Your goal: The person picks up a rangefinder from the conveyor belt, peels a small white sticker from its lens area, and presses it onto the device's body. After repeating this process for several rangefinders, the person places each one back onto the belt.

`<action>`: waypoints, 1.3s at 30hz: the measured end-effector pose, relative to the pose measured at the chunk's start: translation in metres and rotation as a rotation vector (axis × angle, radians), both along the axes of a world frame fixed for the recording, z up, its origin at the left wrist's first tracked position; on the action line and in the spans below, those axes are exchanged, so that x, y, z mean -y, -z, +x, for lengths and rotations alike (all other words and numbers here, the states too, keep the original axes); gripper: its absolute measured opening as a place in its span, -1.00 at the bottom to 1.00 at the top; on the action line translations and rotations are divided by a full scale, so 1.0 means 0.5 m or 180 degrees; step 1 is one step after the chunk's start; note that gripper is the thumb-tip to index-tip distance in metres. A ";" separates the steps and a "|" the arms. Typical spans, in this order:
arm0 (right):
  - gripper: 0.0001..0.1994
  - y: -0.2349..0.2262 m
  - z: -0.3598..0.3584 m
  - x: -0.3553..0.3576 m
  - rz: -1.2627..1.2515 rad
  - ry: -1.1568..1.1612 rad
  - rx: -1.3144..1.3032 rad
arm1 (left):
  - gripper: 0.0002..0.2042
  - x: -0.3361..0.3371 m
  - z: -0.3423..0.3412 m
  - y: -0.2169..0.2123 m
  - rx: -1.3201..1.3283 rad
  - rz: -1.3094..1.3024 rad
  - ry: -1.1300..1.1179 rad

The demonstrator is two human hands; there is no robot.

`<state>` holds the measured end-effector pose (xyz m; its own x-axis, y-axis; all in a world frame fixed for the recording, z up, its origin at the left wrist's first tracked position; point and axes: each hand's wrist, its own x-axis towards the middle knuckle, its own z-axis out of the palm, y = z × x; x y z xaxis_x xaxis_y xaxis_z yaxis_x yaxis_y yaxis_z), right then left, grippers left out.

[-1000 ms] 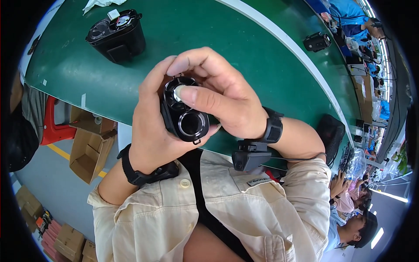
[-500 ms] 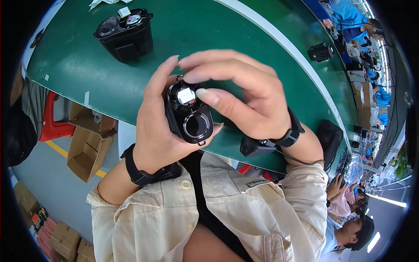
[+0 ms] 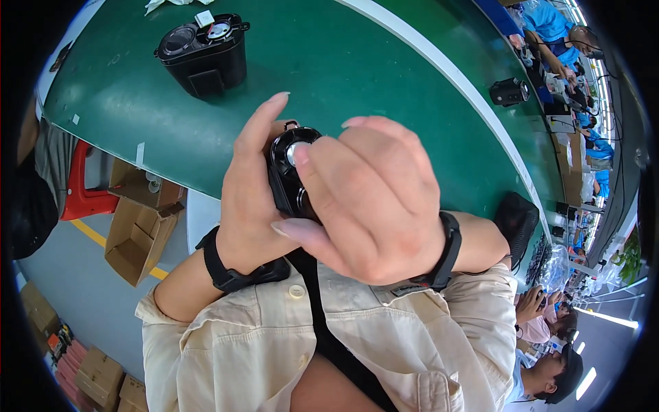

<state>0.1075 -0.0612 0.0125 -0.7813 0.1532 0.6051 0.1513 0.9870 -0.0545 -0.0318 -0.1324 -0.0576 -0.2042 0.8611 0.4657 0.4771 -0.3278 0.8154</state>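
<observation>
Hands (image 3: 374, 202), two, on one black housing (image 3: 285, 182); one similar housing (image 3: 213, 65) beyond

The person's 2 hands (image 3: 250, 185) (image 3: 374, 199); 2 wrist straps (image 3: 216, 264) (image 3: 450, 250); at least 2 black housings (image 3: 280, 185) (image 3: 213, 69); 1 red stool (image 3: 86, 196).

A big green table (image 3: 384, 69) has a white strip (image 3: 449, 72) curving across it. The floor (image 3: 68, 281) is grey, with a yellow line (image 3: 90, 234) painted on it. A red stool (image 3: 90, 204) stands on the left, near an open brown box (image 3: 134, 240). More brown boxes (image 3: 99, 374) sit lower down. Long white lights (image 3: 607, 317) shine on the right, near a green plant (image 3: 628, 255).
</observation>
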 end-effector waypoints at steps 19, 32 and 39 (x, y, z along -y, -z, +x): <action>-0.72 -0.018 0.020 -0.063 -0.0809 -0.0550 0.0071 | -0.01 -0.003 0.011 -0.011 0.0103 0.0135 -0.0084; -0.10 -0.015 0.016 -0.062 -0.1973 -0.0879 0.0372 | 0.09 -0.010 0.007 -0.004 0.0220 0.0454 0.0176; -0.18 -0.019 0.017 -0.059 -0.1751 -0.0877 0.0344 | 0.05 -0.008 0.010 -0.002 0.0151 0.0824 0.0357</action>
